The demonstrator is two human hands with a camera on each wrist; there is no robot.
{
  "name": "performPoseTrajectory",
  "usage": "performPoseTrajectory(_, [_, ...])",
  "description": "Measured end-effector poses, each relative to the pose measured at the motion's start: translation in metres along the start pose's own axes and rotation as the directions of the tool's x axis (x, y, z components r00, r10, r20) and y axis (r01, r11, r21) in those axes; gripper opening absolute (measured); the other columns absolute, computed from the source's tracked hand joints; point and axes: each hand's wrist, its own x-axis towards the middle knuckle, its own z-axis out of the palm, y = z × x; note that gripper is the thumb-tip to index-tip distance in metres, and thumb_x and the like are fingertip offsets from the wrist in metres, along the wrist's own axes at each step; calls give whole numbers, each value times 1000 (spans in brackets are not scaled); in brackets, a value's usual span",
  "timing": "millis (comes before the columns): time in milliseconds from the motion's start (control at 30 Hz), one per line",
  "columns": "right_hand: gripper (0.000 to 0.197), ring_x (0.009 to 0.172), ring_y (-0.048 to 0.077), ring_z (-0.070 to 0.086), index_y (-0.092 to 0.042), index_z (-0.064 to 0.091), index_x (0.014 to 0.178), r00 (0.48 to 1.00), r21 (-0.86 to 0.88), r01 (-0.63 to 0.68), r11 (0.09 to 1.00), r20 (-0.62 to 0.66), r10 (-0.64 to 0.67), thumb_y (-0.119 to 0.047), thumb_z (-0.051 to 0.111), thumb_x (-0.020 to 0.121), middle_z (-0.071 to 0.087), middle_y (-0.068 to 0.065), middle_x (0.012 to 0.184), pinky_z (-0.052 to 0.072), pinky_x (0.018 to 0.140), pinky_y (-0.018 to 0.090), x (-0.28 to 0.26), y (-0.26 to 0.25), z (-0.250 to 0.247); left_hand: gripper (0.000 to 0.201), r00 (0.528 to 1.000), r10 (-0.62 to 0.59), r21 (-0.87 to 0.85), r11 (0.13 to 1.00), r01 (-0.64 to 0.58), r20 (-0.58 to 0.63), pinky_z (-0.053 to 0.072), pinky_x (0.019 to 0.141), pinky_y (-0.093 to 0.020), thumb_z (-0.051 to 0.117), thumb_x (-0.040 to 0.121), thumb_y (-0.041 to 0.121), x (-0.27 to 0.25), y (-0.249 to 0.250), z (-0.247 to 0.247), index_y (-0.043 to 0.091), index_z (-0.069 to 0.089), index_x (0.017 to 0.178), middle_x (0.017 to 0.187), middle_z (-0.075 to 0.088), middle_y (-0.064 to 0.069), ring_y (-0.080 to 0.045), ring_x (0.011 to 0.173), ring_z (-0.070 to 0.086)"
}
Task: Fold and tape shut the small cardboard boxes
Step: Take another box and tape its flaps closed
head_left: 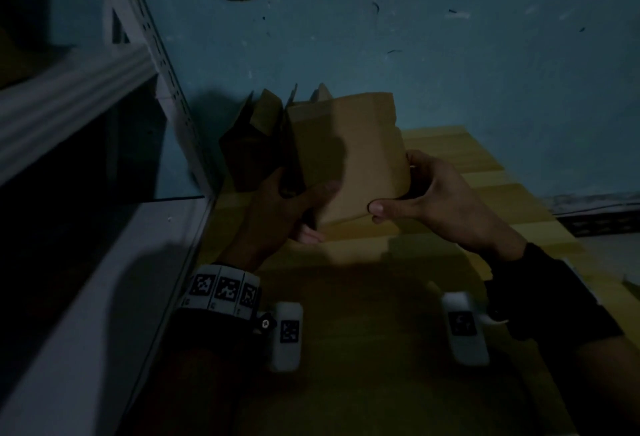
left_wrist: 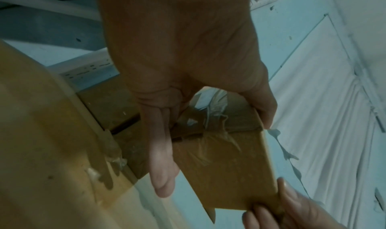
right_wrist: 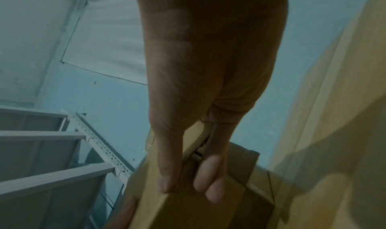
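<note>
Above the yellow worktop (head_left: 502,200), beside the grey shelf (head_left: 79,96), a box (head_left: 353,155) is held up between both hands, its far flaps standing open and crumpled tape already across its near end. Left hand (head_left: 277,207) grips the box's near-left corner, thumb on its face; right hand (head_left: 436,200) pinches its right edge. Judging by this, one end is sealed, and the open flaps remain to fold and tape.
</note>
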Motion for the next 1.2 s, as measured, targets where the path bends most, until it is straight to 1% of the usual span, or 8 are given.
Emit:
performPoseTrajectory(200, [51, 89, 28, 77, -4, 59, 126, 999, 133, -52, 990, 8, 51, -4, 78, 78, 75, 18, 104, 63, 77, 33, -2, -2, -6, 63, 999, 32, -10, 999, -32, -39, 58, 72, -62, 80, 67, 44, -1, 4, -8, 19, 62, 121, 105, 74, -4, -41, 79, 72])
performPoseTrajectory(300, [37, 67, 23, 74, 2, 67, 100, 992, 34, -59, 998, -107, 62, -22, 78, 74, 75, 16, 79, 62, 61, 30, 0, 5, -16, 65, 995, 47, -63, 997, -52, -83, 60, 69, -55, 81, 75, 46, 0, 5, -17, 14, 60, 129, 108, 73, -16, -44, 75, 70])
performPoseTrajectory(400, [22, 47, 15, 62, 4, 68, 77, 978, -62, -44, 997, -206, 31, -15, 77, 84, 69, 9, 58, 51, 47, 22, 3, 14, -18, 67, 995, 31, -108, 993, -41, -96, 61, 70, -54, 75, 75, 48, 0, 8, -21, 16, 57, 131, 106, 73, -19, -48, 81, 70])
performPoseTrajectory(600, [31, 65, 18, 69, 0, 68, 79, 993, -144, -107, 984, -56, 100, 26, 55, 87, 68, 14, 71, 60, 60, 22, 11, 25, 9, 63, 993, 32, -152, 987, -50, -118, 62, 69, -51, 74, 72, 47, 1, 10, -19, 21, 59, 127, 110, 72, -15, -45, 79, 71])
performPoseTrajectory(833, [34, 75, -11, 63, -25, 76, 90, 990, -425, -3, 905, 123, 62, 6, 63, 92, 70, -21, 85, 48, 70, 12, 18, 30, 47, 66, 995, 18, -144, 989, -33, -103, 62, 71, -49, 74, 77, 47, 6, 3, -18, 17, 55, 133, 107, 73, -16, -43, 76, 73])
performPoseTrajectory(933, [26, 74, -6, 65, -18, 80, 84, 999, -461, 14, 887, 50, 10, 6, 69, 87, 74, -14, 82, 53, 72, 22, 19, 29, 55, 57, 998, 8, -125, 992, -16, -69, 62, 71, -48, 73, 81, 44, 6, 2, -16, 18, 58, 129, 109, 73, -14, -42, 77, 73])
performPoseTrajectory(1033, [17, 66, 21, 73, -8, 74, 80, 989, -356, -72, 932, -144, 22, 9, 78, 76, 75, 3, 67, 60, 64, 40, 22, 26, 55, 43, 999, -22, -151, 988, 15, -46, 62, 63, -43, 72, 84, 36, 6, 2, -13, 23, 60, 123, 115, 71, -8, -36, 80, 74])
performPoseTrajectory(1200, [21, 52, 4, 65, -10, 69, 66, 981, -318, -108, 942, -185, 50, -8, 87, 77, 70, -5, 54, 51, 54, 18, 21, 26, 53, 39, 998, 2, -137, 991, -9, -55, 60, 83, -50, 78, 76, 42, 9, 0, -13, 36, 63, 112, 122, 70, -1, -34, 103, 70])
